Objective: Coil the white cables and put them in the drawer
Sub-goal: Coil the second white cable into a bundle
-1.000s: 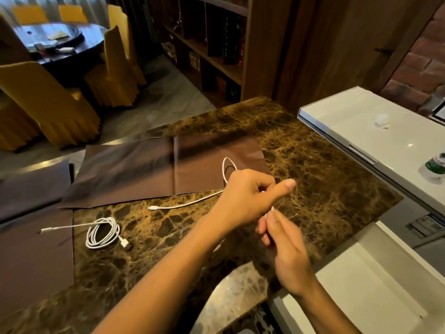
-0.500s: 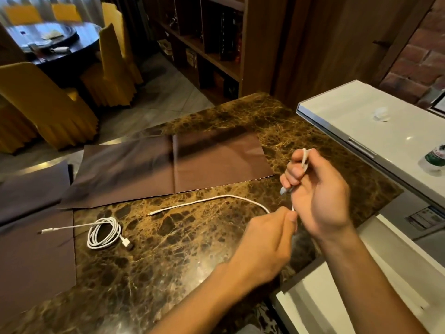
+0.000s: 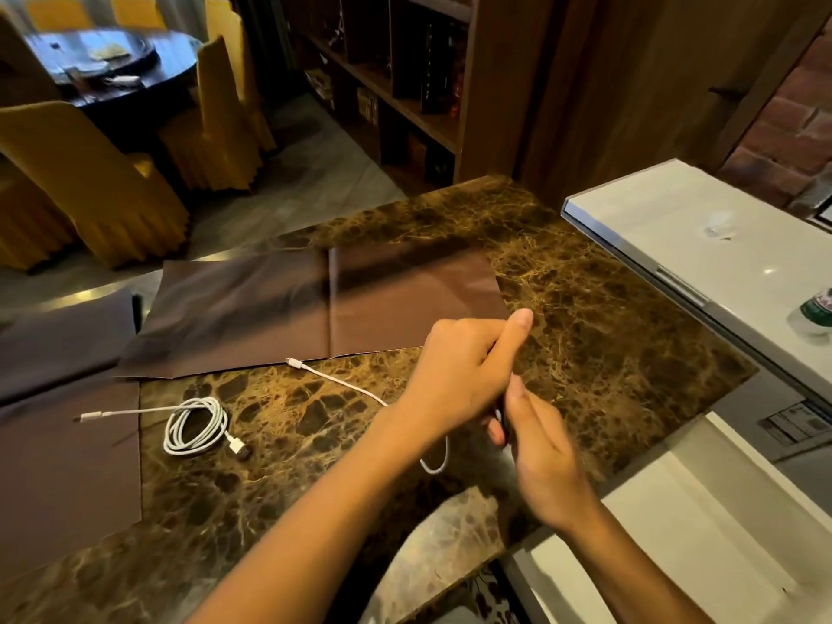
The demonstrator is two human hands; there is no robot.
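White cable [image 3: 342, 384], apparently mid-coiling, is gripped in the curled left hand [image 3: 463, 376] and pinched by the right hand [image 3: 544, 448]; its tail lies left of them on the surface [image 3: 608, 353]. Next, that slack should be looped in.
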